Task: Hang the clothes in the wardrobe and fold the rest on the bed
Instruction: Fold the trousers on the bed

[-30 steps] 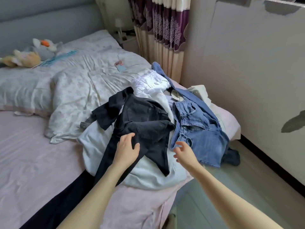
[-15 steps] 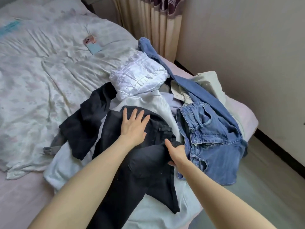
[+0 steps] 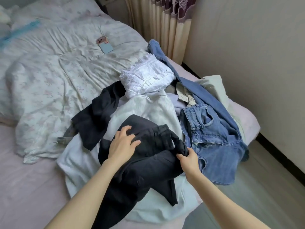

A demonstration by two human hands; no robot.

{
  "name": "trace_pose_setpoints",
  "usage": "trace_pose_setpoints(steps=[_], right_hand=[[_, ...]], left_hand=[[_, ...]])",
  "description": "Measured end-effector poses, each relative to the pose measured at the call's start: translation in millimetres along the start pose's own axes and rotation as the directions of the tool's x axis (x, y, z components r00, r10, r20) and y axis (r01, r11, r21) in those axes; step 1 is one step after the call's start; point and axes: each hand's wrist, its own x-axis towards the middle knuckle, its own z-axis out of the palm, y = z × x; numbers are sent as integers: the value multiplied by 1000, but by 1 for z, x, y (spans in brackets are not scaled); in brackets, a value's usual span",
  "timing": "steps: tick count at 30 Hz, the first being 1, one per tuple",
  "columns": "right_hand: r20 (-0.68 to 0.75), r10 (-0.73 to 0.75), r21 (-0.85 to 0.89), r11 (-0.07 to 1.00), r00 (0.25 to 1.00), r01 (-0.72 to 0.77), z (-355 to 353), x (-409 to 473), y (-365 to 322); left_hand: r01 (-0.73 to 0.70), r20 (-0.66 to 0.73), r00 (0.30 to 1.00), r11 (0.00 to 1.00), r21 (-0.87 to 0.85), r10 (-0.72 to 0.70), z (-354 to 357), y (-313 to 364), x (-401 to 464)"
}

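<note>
Both my forearms reach forward over the edge of the bed (image 3: 24, 187). My left hand (image 3: 123, 143) lies palm down on the black trousers (image 3: 148, 162), fingers spread and bent, pressing into the cloth near the waistband. My right hand (image 3: 189, 160) is curled tight, pinching a bunched fold of the same trousers at their right edge. The trouser legs run back from my grip toward me, over a pale garment (image 3: 148, 109). Just right of my right hand lie the blue jeans (image 3: 212, 142). Beyond my left hand sits a white ruffled piece (image 3: 146, 76).
</note>
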Motion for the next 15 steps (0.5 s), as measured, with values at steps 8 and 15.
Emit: trace_pose_setpoints(steps=[8, 15], right_hand=[[42, -256, -45, 965, 966, 257, -66, -62, 8], [100, -402, 62, 915, 910, 398, -137, -125, 34]], left_hand=[[89, -133, 979, 905, -416, -157, -19, 44, -113], [146, -9, 978, 716, -683, -208, -21, 99, -210]])
